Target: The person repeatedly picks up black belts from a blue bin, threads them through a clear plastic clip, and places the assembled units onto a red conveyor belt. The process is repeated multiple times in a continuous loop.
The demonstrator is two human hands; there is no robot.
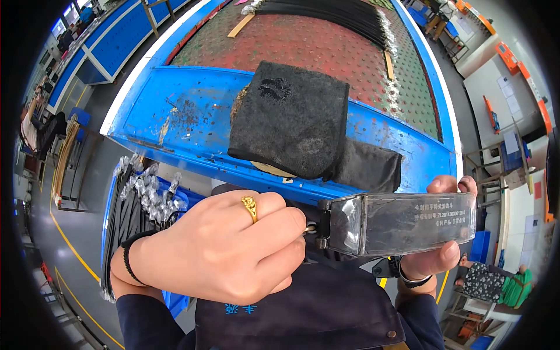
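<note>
Left hand [213, 248] is clenched, fingers curled round a small metal fitting [311, 228] (fingertips mostly hidden). Right hand [430, 261] grasps a clear plastic-cased handheld device [417, 224] from behind, fingers over the top edge, thumb at the lower edge. Device sits right of center, long side roughly level, dark inside, pale print on its face; the fitting sticks out of its left end.

Gold ring [249, 208] and black beaded bracelet [128, 261] on the left hand and wrist; black-strapped wristwatch [388, 268] on the right wrist. Dark apron [297, 312] fills the lower center.

Beyond the hands, center: black cloth pad [291, 119], worn patch near its upper edge, lying over a tan piece [269, 169] that shows underneath. Smaller black cloth [373, 165] just beside it, lower right. Both on a scuffed blue metal bench [195, 119]. Upper center: red-and-green studded mat [280, 46] carrying a bundle of black tubes [326, 14] and two wooden strips [389, 65]. Left of center: blue bin [193, 201] of black rods [119, 204] with clear-wrapped ends [150, 192]. Another person [39, 128] at the left edge (too small for detail).
</note>
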